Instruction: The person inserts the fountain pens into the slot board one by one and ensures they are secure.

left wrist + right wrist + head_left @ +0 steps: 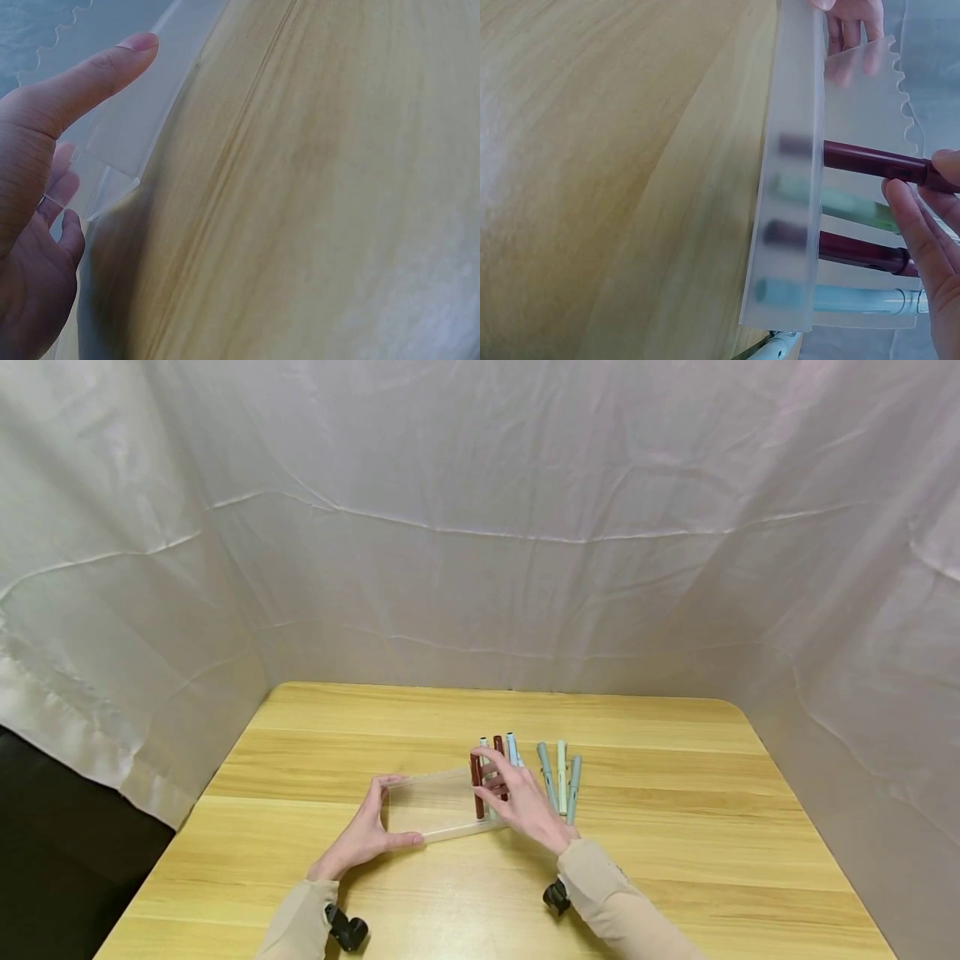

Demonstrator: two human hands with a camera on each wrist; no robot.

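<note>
My left hand (366, 833) grips the left end of a translucent plastic pen holder (431, 807), thumb along its front wall and fingers at the far side. My right hand (531, 806) pinches a dark red pen (870, 161) near its upper end; the pen's lower end shows blurred behind the holder's front wall (795, 97). Beside it in the holder stand a green pen (855, 208), a second dark red pen (862, 253) and a light blue pen (859, 299). The holder's far edge is scalloped. My right fingers partly cover these pens in the head view.
Right of the holder, a pale green pen (562, 777) lies between two grey-green pens, one on its left (546, 772) and one on its right (574, 785). The wooden table (675, 827) is bordered by hanging pale cloth (480, 593).
</note>
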